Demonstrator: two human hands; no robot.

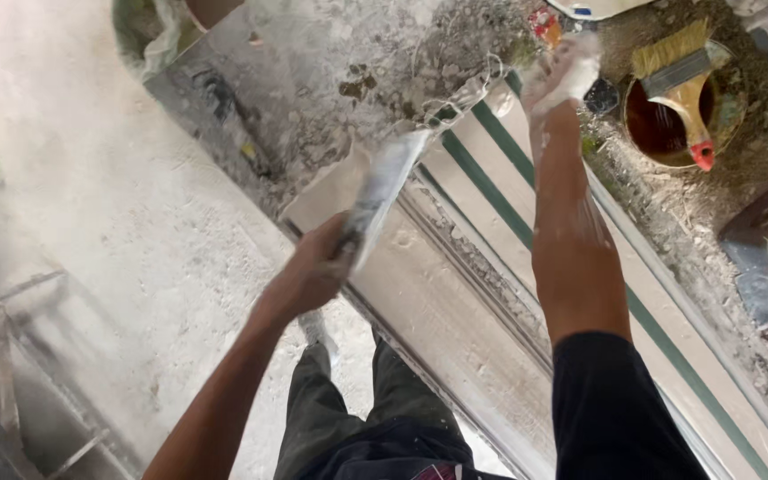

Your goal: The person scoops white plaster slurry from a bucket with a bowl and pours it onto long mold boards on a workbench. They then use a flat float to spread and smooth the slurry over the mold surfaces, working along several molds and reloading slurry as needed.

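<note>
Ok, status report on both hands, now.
Left hand in a closed grip on the trowel. Right hand pressed on the striped board. Brush on a tin nearby, clear of both.

Brush (682, 93) on tin (668, 133), right of panel (491, 293)

Two hands (313, 271), one trowel (384, 191), one brush (682, 84), one tin (668, 124)

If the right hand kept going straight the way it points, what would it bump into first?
Probably the white tub at the top edge. The right hand, dusted white, points up the picture from the green-striped board. The tub lies just beyond its fingers, though depth is hard to judge.
</note>
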